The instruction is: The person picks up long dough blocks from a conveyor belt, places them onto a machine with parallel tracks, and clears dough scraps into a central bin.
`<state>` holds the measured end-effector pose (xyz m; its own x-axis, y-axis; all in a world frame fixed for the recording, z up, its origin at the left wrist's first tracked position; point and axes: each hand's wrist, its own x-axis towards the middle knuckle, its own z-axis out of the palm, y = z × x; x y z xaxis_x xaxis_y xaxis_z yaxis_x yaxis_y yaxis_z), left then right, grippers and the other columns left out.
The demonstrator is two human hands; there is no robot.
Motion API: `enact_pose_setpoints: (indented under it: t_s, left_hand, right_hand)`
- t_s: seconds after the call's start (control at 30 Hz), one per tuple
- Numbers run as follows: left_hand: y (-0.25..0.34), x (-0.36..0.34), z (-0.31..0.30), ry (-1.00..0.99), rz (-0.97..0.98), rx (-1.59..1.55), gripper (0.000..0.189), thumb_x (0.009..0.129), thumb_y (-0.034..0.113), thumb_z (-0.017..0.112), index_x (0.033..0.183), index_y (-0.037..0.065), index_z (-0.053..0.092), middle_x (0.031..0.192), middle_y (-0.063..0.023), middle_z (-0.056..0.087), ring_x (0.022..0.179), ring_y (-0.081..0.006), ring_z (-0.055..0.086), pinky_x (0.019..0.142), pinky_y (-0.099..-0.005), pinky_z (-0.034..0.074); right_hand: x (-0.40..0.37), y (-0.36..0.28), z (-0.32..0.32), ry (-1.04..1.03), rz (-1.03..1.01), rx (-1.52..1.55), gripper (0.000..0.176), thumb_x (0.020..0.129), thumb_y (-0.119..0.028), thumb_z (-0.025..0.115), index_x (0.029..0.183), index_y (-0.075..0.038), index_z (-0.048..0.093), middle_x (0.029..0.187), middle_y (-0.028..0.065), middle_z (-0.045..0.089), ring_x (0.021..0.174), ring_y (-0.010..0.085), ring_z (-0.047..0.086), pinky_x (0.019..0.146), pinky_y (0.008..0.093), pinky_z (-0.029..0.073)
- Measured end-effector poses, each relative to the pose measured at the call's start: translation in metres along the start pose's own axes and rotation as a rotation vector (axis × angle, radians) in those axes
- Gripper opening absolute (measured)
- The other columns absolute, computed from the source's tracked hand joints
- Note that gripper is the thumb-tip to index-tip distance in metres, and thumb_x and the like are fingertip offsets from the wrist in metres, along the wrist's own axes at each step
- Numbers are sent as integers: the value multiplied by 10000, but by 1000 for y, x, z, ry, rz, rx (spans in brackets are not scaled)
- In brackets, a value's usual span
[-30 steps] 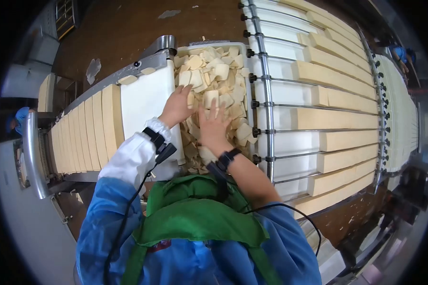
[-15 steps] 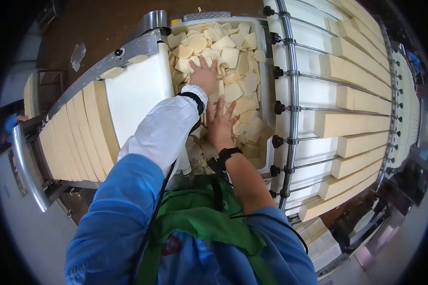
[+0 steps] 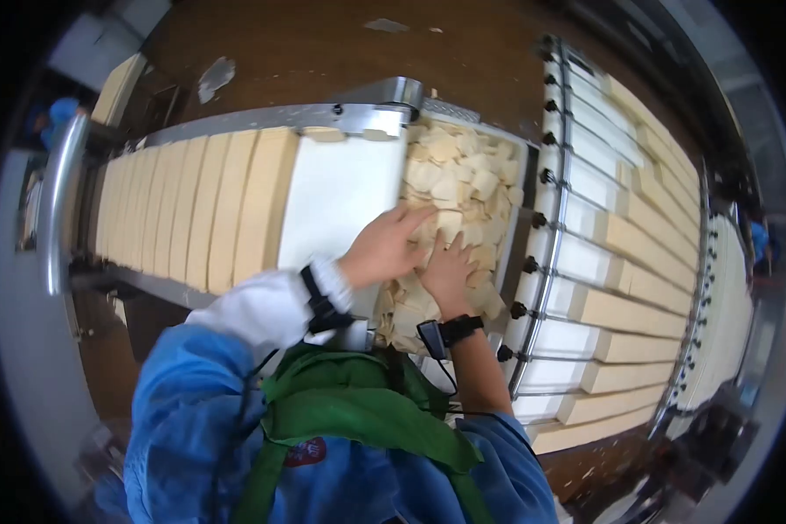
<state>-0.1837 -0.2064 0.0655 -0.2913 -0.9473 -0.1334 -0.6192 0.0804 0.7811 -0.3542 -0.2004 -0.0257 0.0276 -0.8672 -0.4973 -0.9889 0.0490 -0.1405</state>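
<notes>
My left hand [image 3: 384,251] is over the left rim of a white bin [image 3: 522,188], fingers stretched out towards the pieces inside. My right hand [image 3: 448,278] rests palm down on those pieces with its fingers spread. The two hands are close together near the middle of the bin. Thin, flat, cream-coloured pieces [image 3: 450,175] with rounded edges fill it in a loose heap. Neither hand visibly grips a piece, though the left fingertips are partly blurred.
At left, thick cream slabs [image 3: 214,205] stand in a row on a white conveyor belt [image 3: 336,201] with a metal end roller. To the right, long cream blocks [image 3: 633,313] lie between metal rods [image 3: 559,358] with black knobs. Scraps lie on the brown floor [image 3: 297,61].
The view has turned, swinging the bin and conveyors round. My left hand has drawn back from the far part of the heap towards the bin's left rim. My right hand stays on the pieces.
</notes>
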Motion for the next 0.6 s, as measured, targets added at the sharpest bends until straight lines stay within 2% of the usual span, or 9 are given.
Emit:
enact_pose_setpoints:
  t_s: [0.03, 0.1, 0.13, 0.17, 0.23, 0.33, 0.37, 0.5, 0.6]
  left_hand:
    - [-26, -33, 4, 284, 199, 3, 661, 840, 184, 773, 1443, 117, 510, 1051, -185, 647, 984, -355, 640, 864, -433, 535]
    - [-39, -107, -21, 258, -164, -146, 584, 823, 154, 734, 1372, 85, 545, 842, -131, 611, 779, -293, 638, 709, -413, 535]
    - [-62, -141, -23, 333, -265, -218, 526, 827, 111, 712, 1330, 95, 558, 686, -63, 555, 608, -209, 576, 583, -356, 489]
    - [-80, -172, -23, 435, -480, -359, 514, 832, 97, 695, 1324, 116, 549, 632, -34, 538, 574, -171, 565, 546, -342, 467]
    - [-131, -227, -12, 602, -806, -439, 604, 804, 103, 713, 1368, 147, 501, 650, -19, 551, 588, -162, 571, 547, -339, 467]
    - [-151, -262, -12, 702, -925, -385, 700, 773, 110, 744, 1416, 171, 473, 688, -25, 560, 637, -161, 585, 571, -344, 482]
    - [-151, -263, -15, 668, -939, -414, 844, 737, 100, 783, 1492, 202, 421, 774, -40, 580, 707, -165, 595, 623, -343, 512]
    - [-157, -257, -20, 675, -850, -538, 989, 717, 89, 827, 1572, 204, 344, 921, -78, 635, 795, -192, 631, 716, -330, 553]
    - [-171, -255, -20, 689, -768, -680, 971, 737, 99, 820, 1575, 181, 336, 1005, -117, 684, 859, -209, 672, 750, -347, 565]
  right_hand:
    - [0, -14, -3, 1, -31, -18, 894, 836, -269, 753, 1603, -131, 314, 1651, 293, 195, 1493, 537, 222, 1128, 733, 267]
    - [12, -47, -15, 397, -369, 70, 875, 803, -261, 787, 1543, -43, 373, 1529, 321, 389, 1402, 503, 380, 1149, 608, 335]
    - [12, -72, -26, 403, -396, 59, 875, 803, -261, 787, 1543, -43, 373, 1529, 321, 389, 1402, 503, 380, 1149, 608, 335]
    - [8, -107, -42, 404, -578, 155, 814, 809, -223, 766, 1508, -14, 406, 1504, 324, 412, 1385, 484, 404, 1160, 563, 338]
    - [14, -174, -49, 418, -813, 277, 735, 825, -172, 737, 1466, 26, 438, 1491, 324, 428, 1376, 465, 423, 1177, 512, 339]
    - [59, -263, -25, 485, -953, 249, 724, 844, -146, 716, 1473, 53, 417, 1526, 310, 401, 1416, 443, 401, 1196, 496, 325]
    - [73, -284, -16, 443, -950, 143, 730, 902, -223, 682, 1514, 40, 385, 1581, 276, 365, 1481, 409, 339, 1231, 487, 272]
    - [104, -325, 16, 352, -820, 11, 739, 999, -419, 547, 1557, 25, 353, 1647, 208, 312, 1554, 350, 221, 1274, 494, 141]
    - [96, -329, 21, 358, -757, -8, 716, 1006, -367, 537, 1558, 45, 342, 1670, 191, 268, 1561, 322, 202, 1283, 491, 101]
